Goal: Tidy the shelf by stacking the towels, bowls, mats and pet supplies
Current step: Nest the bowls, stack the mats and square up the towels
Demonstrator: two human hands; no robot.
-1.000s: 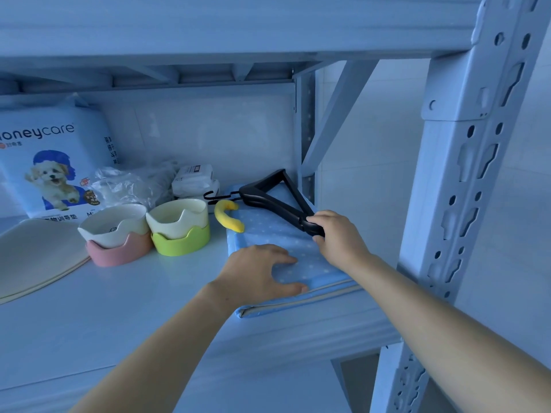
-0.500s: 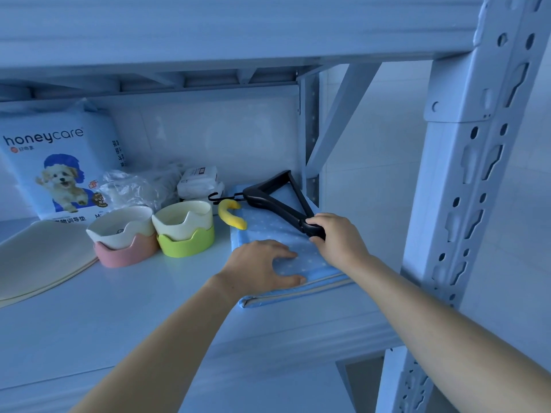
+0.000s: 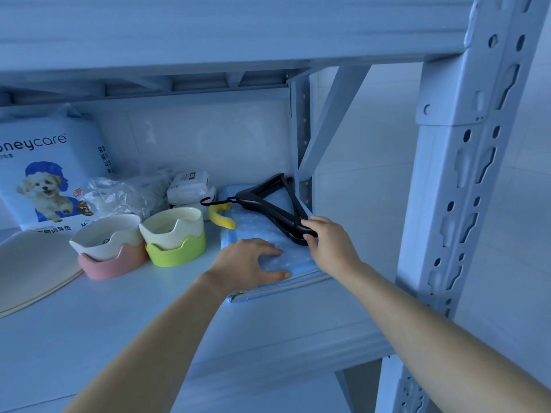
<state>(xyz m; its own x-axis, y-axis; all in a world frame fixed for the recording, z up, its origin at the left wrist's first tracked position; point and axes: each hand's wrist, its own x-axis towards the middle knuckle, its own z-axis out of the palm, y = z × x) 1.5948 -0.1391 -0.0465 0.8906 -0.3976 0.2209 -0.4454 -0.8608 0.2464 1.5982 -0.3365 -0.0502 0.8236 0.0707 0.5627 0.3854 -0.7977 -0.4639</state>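
Note:
A folded blue dotted towel [image 3: 253, 225] lies at the right end of the shelf. My left hand [image 3: 247, 260] rests flat on its front part with fingers spread. Black hangers [image 3: 268, 201] lie stacked on the towel, and my right hand [image 3: 325, 245] pinches their near end. A yellow hook [image 3: 220, 217] lies at the towel's left edge. Two white bowls sit to the left, one in a pink stand [image 3: 110, 257], one in a green stand [image 3: 176, 248].
A honeycare pet pad pack [image 3: 44, 180] stands at the back left, with a crumpled plastic bag [image 3: 119, 195] and wipes packs [image 3: 190, 186] beside it. A beige mat [image 3: 26, 269] lies at the far left. The shelf's upright post [image 3: 465, 204] rises close on the right.
Both hands stay where they were on the towel and the hangers. Only the view has shifted slightly.

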